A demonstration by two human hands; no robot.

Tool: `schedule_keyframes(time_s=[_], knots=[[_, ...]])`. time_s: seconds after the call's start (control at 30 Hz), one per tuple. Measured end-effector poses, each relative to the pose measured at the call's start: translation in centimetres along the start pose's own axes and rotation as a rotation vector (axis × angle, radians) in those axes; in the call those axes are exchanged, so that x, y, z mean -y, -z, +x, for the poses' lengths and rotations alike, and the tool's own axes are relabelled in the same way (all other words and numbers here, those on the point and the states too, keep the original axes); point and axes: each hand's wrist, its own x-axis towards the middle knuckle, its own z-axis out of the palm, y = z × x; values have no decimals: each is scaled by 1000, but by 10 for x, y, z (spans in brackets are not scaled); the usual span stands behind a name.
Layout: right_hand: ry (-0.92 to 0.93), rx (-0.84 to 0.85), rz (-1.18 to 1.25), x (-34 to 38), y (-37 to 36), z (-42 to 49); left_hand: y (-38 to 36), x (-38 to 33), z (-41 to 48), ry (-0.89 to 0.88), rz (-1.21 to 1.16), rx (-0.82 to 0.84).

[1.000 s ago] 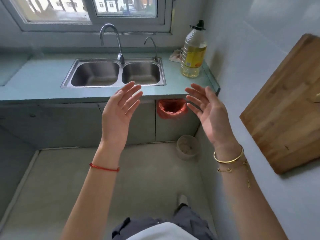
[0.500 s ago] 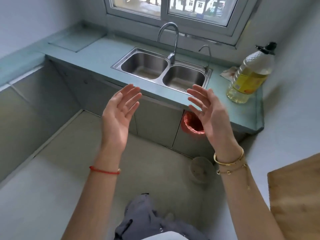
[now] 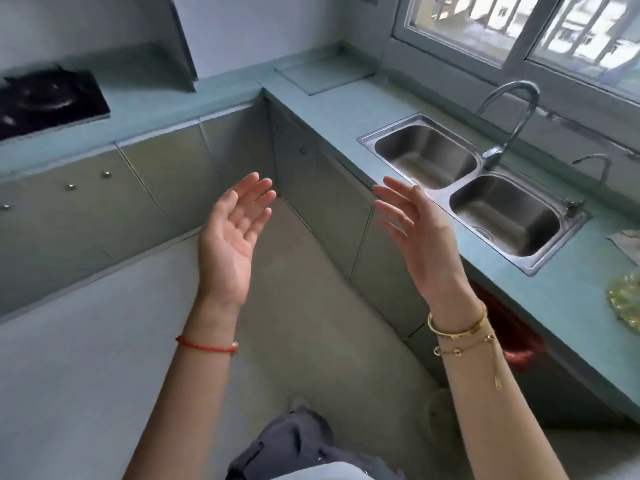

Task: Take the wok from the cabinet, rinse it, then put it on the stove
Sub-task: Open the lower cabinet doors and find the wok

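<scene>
My left hand [image 3: 230,237] and my right hand [image 3: 417,237] are raised in front of me, palms facing each other, fingers spread and holding nothing. No wok is in view. Closed grey-green cabinet doors [image 3: 104,209] run under the teal counter along the left and the right side. The black stove [image 3: 45,102] lies on the counter at the far left. A double steel sink [image 3: 429,157] with a curved tap [image 3: 509,109] sits in the counter to the right of my right hand.
The counter [image 3: 332,109] forms an L with its corner straight ahead. A red bin bag [image 3: 512,334] hangs under the counter at right. The base of an oil bottle [image 3: 625,299] stands at the right edge. Open floor lies below my hands.
The view has swung to the left: the sink slid to the right, the stove and the left-hand cabinets came into sight. Both hands kept the same open pose.
</scene>
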Motion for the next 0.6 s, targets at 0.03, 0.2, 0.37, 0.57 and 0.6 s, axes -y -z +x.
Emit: schedule_keyframes(time_s=[0.03,0.2,0.37,0.57,0.6], knots=[[-4,29,-6,-2,-6,10,4,-2,5,-16,-5,-21],[-13,145,-13,-8,-38,49,19,-15,28,-79,4,-104],[-23,220,-4,-13,-64,74,28,-31,42,-130,30,-147],[-70,278,-23,-19,-89,98,40,-41,48,-164,47,-214],[-76,289,-28,-20,-93,101,42,-42,49,-163,46,-229]])
